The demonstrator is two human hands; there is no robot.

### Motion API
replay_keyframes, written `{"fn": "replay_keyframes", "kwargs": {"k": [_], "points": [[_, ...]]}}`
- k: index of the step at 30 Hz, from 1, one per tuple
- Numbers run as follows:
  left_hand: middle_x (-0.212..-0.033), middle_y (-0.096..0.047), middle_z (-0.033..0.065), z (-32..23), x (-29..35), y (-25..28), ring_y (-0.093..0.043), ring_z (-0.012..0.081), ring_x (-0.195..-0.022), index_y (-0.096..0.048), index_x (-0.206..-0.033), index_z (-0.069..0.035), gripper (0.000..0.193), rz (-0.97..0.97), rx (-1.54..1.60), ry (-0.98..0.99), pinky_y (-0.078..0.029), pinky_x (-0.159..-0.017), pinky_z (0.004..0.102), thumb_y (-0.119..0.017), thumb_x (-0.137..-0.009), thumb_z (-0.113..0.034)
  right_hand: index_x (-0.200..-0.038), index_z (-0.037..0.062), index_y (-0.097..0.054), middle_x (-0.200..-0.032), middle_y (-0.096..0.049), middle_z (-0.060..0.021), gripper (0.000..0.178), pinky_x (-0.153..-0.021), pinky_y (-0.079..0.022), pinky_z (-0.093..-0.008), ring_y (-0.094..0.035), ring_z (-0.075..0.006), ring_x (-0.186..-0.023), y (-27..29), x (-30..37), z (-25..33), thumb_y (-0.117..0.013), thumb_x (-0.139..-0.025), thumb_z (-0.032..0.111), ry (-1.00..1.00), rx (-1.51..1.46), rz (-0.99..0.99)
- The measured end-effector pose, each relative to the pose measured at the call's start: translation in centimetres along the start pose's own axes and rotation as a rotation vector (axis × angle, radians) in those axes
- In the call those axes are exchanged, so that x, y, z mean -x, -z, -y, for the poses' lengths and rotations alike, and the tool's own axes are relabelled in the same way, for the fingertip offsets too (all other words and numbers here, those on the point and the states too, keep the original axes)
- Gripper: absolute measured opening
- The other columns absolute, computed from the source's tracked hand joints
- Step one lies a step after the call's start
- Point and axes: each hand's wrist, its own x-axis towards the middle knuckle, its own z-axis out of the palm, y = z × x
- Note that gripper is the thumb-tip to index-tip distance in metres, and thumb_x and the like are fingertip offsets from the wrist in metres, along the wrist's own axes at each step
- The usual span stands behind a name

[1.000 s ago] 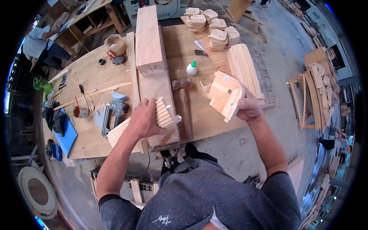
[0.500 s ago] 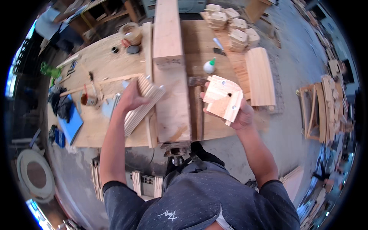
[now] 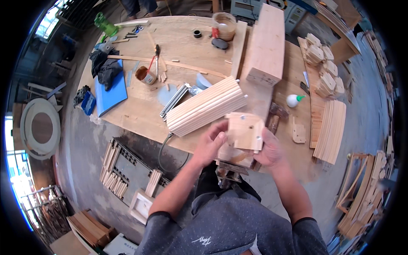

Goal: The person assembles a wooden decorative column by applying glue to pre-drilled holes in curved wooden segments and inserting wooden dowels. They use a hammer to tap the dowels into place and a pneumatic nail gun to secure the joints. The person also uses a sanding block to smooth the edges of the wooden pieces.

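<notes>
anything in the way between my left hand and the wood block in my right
Nothing visible: the left hand is at the left edge of the wood block, though touch is hard to confirm. The ribbed wood piece lies beyond, not between.

Matt, pale wood is shown by the block (image 3: 243,137), slats (image 3: 206,107) and beam (image 3: 267,42); smooth plastic by the bottle (image 3: 292,100).

Gray, stained concrete floor (image 3: 91,178) at lower left, paler and bluish toward the right edge. Large plywood workbench (image 3: 191,38) fills upper center, second wooden table (image 3: 340,23) at upper right. Bright window (image 3: 47,24) upper left, white glare along left edge, dark surroundings there.
</notes>
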Motion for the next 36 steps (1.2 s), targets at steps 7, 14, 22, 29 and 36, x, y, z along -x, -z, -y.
{"fn": "replay_keyframes", "kwargs": {"k": [7, 14, 22, 29, 36], "points": [[-0.134, -0.068, 0.0089, -0.1, 2.4, 5.7, -0.070, 0.0246, -0.118, -0.057, -0.140, -0.009, 0.041, -0.253, 0.700, -0.198, -0.060, -0.099, 0.0450, -0.064, -0.107, -0.031, -0.134, 0.0011, -0.069, -0.109, -0.078, -0.0152, 0.045, -0.092, -0.059, -0.0364, -0.074, -0.0221, -0.107, -8.6, -13.8, -0.9, -0.066, -0.104, 0.035, -0.303, 1.290, -0.156], [-0.134, -0.067, 0.0109, -2.1, 3.1, 13.0, -0.069, 0.0232, -0.119, -0.054, -0.141, -0.005, 0.043, -0.321, 0.702, -0.236, -0.058, -0.103, 0.0424, -0.069, -0.102, -0.014, -0.119, 0.0021, -0.076, -0.116, -0.074, -0.0251, 0.037, -0.096, -0.056, -0.0488, -0.072, -0.0398, -0.110, -3.9, -33.9, -1.9, -0.069, -0.092, 0.027, -0.194, 2.462, -0.226], [-0.127, -0.068, 0.0095, -4.8, 3.1, 14.7, -0.067, 0.0206, -0.119, -0.051, -0.141, -0.001, 0.049, -0.363, 0.700, -0.258, -0.055, -0.104, 0.0360, -0.073, -0.097, -0.008, -0.116, -0.0039, -0.067, -0.112, -0.071, -0.0310, 0.034, -0.093, -0.054, -0.0522, -0.069, -0.0454, -0.106, 3.2, -39.4, -1.1, -0.055, -0.094, 0.018, 0.016, 2.380, -0.414], [-0.125, -0.069, 0.0093, -6.6, 2.8, 13.5, -0.067, 0.0147, -0.110, -0.055, -0.138, 0.001, 0.045, -0.379, 0.351, -0.255, -0.055, -0.096, 0.0313, -0.072, -0.099, -0.012, -0.133, 0.0005, -0.062, -0.111, -0.069, -0.0158, 0.048, -0.087, -0.055, -0.0411, -0.068, -0.0290, -0.099, -10.2, -30.6, 2.8, -0.064, -0.101, 0.035, 0.101, 1.553, -0.145], [-0.117, -0.072, 0.0087, -9.3, 3.4, 7.1, -0.067, 0.0123, -0.103, -0.057, -0.133, 0.003, 0.037, -0.276, 0.056, -0.230, -0.056, -0.089, 0.0293, -0.068, -0.100, -0.013, -0.151, 0.0069, -0.054, -0.144, -0.060, -0.0176, 0.049, -0.113, -0.045, -0.0436, -0.058, -0.0353, -0.123, -21.4, -18.0, -0.4, -0.055, -0.107, 0.028, 0.424, 2.221, 0.751]]}}
